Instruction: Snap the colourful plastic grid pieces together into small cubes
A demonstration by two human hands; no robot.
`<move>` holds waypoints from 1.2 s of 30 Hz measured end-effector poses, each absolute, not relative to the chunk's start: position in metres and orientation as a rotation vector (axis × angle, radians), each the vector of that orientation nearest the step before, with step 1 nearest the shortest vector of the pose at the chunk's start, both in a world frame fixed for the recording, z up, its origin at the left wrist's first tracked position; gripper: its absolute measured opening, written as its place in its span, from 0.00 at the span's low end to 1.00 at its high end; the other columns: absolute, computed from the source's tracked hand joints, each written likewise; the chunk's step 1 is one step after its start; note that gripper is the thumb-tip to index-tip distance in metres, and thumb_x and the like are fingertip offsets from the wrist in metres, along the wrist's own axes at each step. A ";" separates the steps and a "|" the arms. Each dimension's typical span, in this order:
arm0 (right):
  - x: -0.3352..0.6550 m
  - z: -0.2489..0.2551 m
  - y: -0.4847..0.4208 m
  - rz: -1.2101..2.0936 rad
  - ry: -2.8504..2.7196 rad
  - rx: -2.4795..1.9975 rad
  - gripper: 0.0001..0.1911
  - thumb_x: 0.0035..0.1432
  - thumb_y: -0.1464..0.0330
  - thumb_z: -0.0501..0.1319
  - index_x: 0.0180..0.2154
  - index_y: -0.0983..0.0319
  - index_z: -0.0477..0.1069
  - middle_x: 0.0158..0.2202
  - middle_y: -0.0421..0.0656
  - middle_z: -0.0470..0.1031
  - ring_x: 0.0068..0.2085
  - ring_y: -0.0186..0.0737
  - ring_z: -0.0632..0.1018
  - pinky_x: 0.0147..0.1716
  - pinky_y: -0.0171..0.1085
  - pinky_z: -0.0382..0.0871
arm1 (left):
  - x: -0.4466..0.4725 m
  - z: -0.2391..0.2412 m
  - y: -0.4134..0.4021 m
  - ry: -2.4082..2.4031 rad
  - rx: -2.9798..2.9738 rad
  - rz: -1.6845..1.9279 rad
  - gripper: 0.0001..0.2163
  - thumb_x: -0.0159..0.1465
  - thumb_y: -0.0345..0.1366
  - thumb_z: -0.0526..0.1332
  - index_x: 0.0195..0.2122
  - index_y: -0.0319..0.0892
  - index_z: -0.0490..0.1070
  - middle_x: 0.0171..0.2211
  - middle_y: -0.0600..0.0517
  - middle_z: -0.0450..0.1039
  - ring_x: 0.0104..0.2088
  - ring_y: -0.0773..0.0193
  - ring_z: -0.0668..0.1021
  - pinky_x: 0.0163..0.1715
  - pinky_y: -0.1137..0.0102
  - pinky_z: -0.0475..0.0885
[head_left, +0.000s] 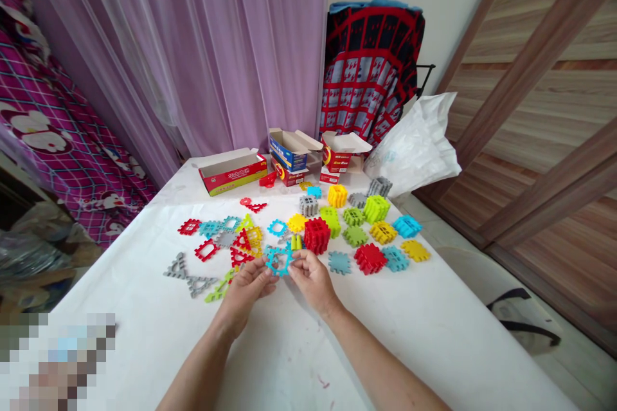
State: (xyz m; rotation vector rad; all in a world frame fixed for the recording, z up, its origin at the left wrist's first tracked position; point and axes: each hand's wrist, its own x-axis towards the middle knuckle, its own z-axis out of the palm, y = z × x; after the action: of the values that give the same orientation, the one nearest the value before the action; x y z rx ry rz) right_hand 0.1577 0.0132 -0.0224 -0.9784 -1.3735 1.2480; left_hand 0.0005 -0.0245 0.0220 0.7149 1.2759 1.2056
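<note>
My left hand and my right hand meet over the white table and both pinch light blue toothed frame pieces between their fingertips. Just beyond the fingers stands a red cube of joined pieces, with a small green piece beside it. Flat red, blue, yellow and grey frames lie scattered to the left. Grey triangle frames lie near my left wrist.
Several built cubes and flat blocks in green, yellow, blue, red and grey sit to the right. Open cardboard boxes stand at the table's far edge, beside a white plastic bag. A draped chair stands behind.
</note>
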 end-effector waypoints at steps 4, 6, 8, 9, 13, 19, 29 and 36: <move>0.155 -0.022 0.011 1.204 -1.447 -1.017 0.12 0.51 0.63 0.61 0.39 0.59 0.65 0.25 0.37 0.76 0.25 0.35 0.75 0.27 0.33 0.69 | 0.004 0.020 -0.024 1.312 0.737 1.263 0.31 0.38 0.51 0.75 0.41 0.42 0.72 0.28 0.55 0.76 0.27 0.66 0.78 0.30 0.71 0.73; 0.155 -0.020 0.009 1.175 -1.497 -1.021 0.11 0.53 0.63 0.61 0.38 0.59 0.66 0.24 0.36 0.75 0.24 0.34 0.75 0.27 0.33 0.68 | 0.003 0.019 -0.022 1.323 0.747 1.306 0.31 0.39 0.52 0.74 0.42 0.42 0.71 0.25 0.57 0.75 0.25 0.68 0.77 0.29 0.72 0.73; 0.157 -0.015 0.007 1.134 -1.556 -1.021 0.07 0.55 0.63 0.59 0.35 0.59 0.67 0.23 0.37 0.74 0.24 0.34 0.74 0.27 0.33 0.67 | 0.000 0.018 -0.021 1.331 0.756 1.346 0.29 0.39 0.52 0.74 0.38 0.42 0.71 0.25 0.57 0.74 0.25 0.69 0.76 0.28 0.73 0.73; 0.158 -0.013 0.006 1.104 -1.589 -1.024 0.06 0.55 0.63 0.58 0.33 0.59 0.68 0.23 0.37 0.74 0.24 0.34 0.74 0.26 0.33 0.67 | -0.001 0.018 -0.020 1.333 0.763 1.365 0.28 0.38 0.53 0.74 0.36 0.42 0.70 0.25 0.57 0.74 0.25 0.69 0.76 0.27 0.73 0.73; 0.164 -0.002 0.003 0.967 -1.654 -1.066 0.08 0.55 0.62 0.59 0.27 0.59 0.68 0.21 0.37 0.72 0.24 0.34 0.73 0.25 0.32 0.66 | -0.004 0.019 -0.019 1.363 0.822 1.388 0.28 0.40 0.56 0.72 0.36 0.42 0.71 0.27 0.56 0.75 0.26 0.67 0.76 0.25 0.73 0.73; 0.161 -0.003 0.002 1.051 -1.589 -1.051 0.14 0.52 0.63 0.62 0.42 0.58 0.70 0.29 0.38 0.77 0.26 0.33 0.75 0.29 0.33 0.69 | -0.003 0.019 -0.020 1.410 1.014 1.304 0.29 0.42 0.59 0.70 0.36 0.41 0.74 0.25 0.54 0.75 0.25 0.65 0.76 0.24 0.71 0.72; 0.155 -0.006 0.003 1.240 -1.237 -1.027 0.10 0.49 0.63 0.61 0.35 0.59 0.67 0.24 0.35 0.71 0.23 0.33 0.73 0.23 0.32 0.67 | 0.001 0.015 -0.024 1.327 0.894 1.141 0.29 0.43 0.55 0.71 0.41 0.42 0.68 0.28 0.52 0.77 0.28 0.63 0.79 0.28 0.70 0.74; 0.173 -0.006 -0.011 1.126 -1.401 -1.133 0.07 0.52 0.65 0.60 0.34 0.58 0.66 0.25 0.36 0.72 0.25 0.34 0.74 0.26 0.33 0.69 | 0.005 0.020 -0.025 1.371 0.874 1.120 0.28 0.39 0.55 0.72 0.36 0.42 0.70 0.20 0.57 0.74 0.21 0.67 0.76 0.21 0.74 0.69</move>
State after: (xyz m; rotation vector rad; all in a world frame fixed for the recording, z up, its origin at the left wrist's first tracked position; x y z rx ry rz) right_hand 0.1729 -0.0106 -0.0062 -1.1333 -1.4009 1.1258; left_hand 0.0055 -0.0250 0.0203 0.8735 1.3707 1.1203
